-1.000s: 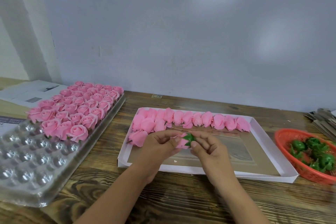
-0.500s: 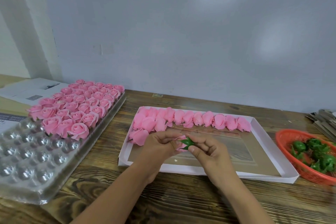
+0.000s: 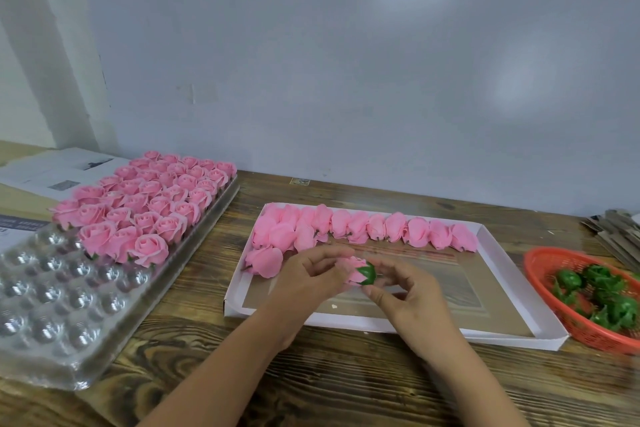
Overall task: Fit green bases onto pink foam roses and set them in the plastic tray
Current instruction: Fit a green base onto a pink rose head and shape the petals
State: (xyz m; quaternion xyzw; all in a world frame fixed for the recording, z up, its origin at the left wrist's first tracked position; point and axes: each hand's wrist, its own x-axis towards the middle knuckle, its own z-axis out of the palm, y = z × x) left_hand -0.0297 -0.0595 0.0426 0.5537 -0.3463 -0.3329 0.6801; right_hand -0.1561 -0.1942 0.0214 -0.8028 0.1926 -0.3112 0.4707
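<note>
My left hand (image 3: 308,276) pinches a pink foam rose (image 3: 354,270) over the white cardboard box (image 3: 512,334). A green base (image 3: 367,274) sits on the rose's right end. My right hand (image 3: 403,291) is just right of it, fingers curled loosely, thumb and forefinger slightly apart from the base. A row of bare pink roses (image 3: 381,230) lies along the box's far side. The clear plastic tray (image 3: 52,315) on the left holds several rows of finished roses (image 3: 149,204) in its far half.
A red basket (image 3: 540,263) with green bases (image 3: 606,291) stands at the right edge. Papers (image 3: 52,166) lie behind the tray, and a stack of flat card (image 3: 616,229) at far right. Wooden tabletop (image 3: 346,385) runs in front; a wall stands behind.
The green base now sits seated on the rose's end. My right hand's fingers have drawn slightly away from it, while the left hand keeps holding the rose.
</note>
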